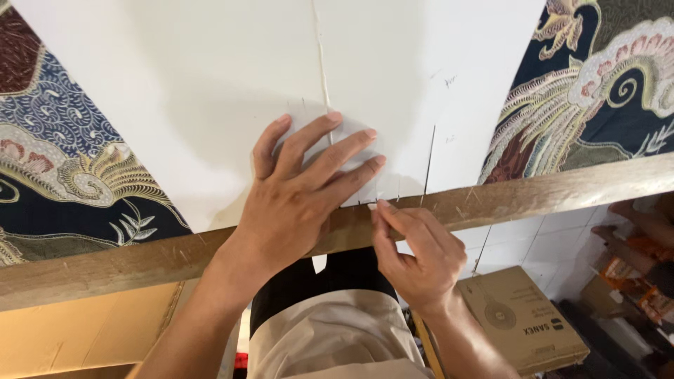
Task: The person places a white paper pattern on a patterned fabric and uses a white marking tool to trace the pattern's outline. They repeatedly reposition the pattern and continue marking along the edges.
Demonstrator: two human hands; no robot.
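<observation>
Pressed flat, fingers spread wide, the left hand (298, 193) on a small pale paper piece (351, 151) atop a broad white sheet (210, 91) spread across the table. Nothing clasped in that hand; palm and fingers simply bearing down, the paper piece showing only between and just past the fingertips, its lower edge near the table's front.

Just below and to the right, the right hand (418, 253) at the wooden table edge (140, 263), thumb and forefinger drawn narrowly together at a point touching the lower corner of the paper piece. Whether something thin held in that pinch: too small to tell. Fingertips of the two hands nearly meeting at that spot.

Short dark pencil marks (430, 158) on the white sheet just right of the paper piece, running up from the edge. A faint seam or crease up the sheet from above the left hand.

Dark patterned batik cloth (77, 161) beneath the sheet, showing on both flanks with curling cream and red motifs. Below the table edge, beige trousers (330, 330) and, on the tiled floor to the right, a flat cardboard box (523, 319).
</observation>
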